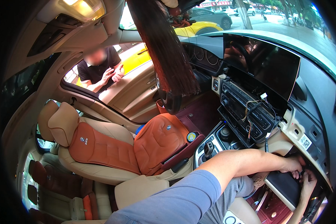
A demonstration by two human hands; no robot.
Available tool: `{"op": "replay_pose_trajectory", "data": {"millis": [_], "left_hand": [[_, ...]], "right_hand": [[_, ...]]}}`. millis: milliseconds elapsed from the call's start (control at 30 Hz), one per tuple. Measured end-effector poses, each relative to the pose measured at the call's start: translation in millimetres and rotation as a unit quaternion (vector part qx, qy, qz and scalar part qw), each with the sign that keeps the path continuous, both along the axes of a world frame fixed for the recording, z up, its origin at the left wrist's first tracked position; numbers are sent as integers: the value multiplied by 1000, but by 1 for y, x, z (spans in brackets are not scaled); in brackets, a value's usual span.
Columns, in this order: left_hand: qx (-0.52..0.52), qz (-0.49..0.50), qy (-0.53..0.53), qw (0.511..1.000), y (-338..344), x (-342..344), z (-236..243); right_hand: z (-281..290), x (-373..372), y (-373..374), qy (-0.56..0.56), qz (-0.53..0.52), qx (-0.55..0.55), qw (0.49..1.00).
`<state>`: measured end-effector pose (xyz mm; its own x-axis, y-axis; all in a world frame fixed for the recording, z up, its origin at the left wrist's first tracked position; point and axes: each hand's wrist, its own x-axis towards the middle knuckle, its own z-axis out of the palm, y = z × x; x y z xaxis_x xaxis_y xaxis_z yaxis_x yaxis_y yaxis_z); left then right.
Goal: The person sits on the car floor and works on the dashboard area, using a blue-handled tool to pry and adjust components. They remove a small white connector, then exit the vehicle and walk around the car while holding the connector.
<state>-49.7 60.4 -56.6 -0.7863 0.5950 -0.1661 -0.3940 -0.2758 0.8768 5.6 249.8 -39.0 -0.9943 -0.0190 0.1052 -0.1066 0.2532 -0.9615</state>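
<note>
My left hand reaches into the dark opening at the right of the dashboard, its fingers bent and pinched together. Close beside it, my right hand comes up from below with fingertips drawn together. The fingertips of both hands nearly meet; what they hold, if anything, is too small and dark to make out. Below them lies a black panel with a beige edge, which looks like the lowered glove box. Beige trim with a square code sticker runs just above the opening.
Loose wires hang over the centre console, below a large dark screen. A gear lever stands by my left arm. The driver's seat has an orange cover. A long dark tassel hangs ahead. Outside the window stands a person.
</note>
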Motion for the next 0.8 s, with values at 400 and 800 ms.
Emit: {"op": "replay_pose_trajectory", "data": {"millis": [400, 800], "left_hand": [[-6, 17, 19, 1000, 0, 6, 7], [0, 2, 17, 1000, 3, 4, 6]], "right_hand": [[-2, -2, 3, -6, 4, -2, 1000], [-5, -2, 9, -5, 1, 9, 1000]]}}
